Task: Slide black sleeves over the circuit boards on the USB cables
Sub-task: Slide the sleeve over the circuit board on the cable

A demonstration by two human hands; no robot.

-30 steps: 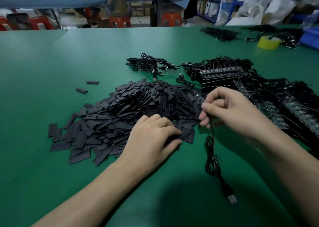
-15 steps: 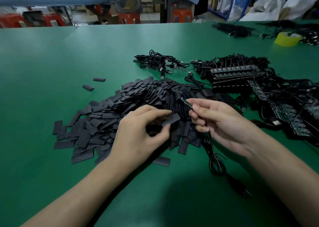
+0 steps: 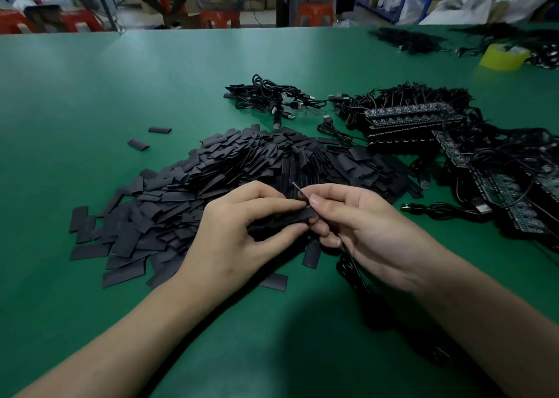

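Pinching a flat black sleeve (image 3: 298,216) between thumb and forefinger, the left hand (image 3: 242,234) holds it just above the near edge of the sleeve pile (image 3: 196,186). The right hand (image 3: 363,231) grips a narrow circuit board (image 3: 298,189) in its fingertips, the board's tip poking up beside the sleeve's end; whether the board is inside the sleeve cannot be told. The board's black cable (image 3: 352,264) drops from under the right palm to the green table (image 3: 90,95). Two stray sleeves (image 3: 159,129) lie apart, left of the pile. Beyond the pile sits a tangle of USB cables (image 3: 272,98), and to its right stacked board strips (image 3: 411,119) with wires. A yellow tape roll (image 3: 503,56) stands at the far right.
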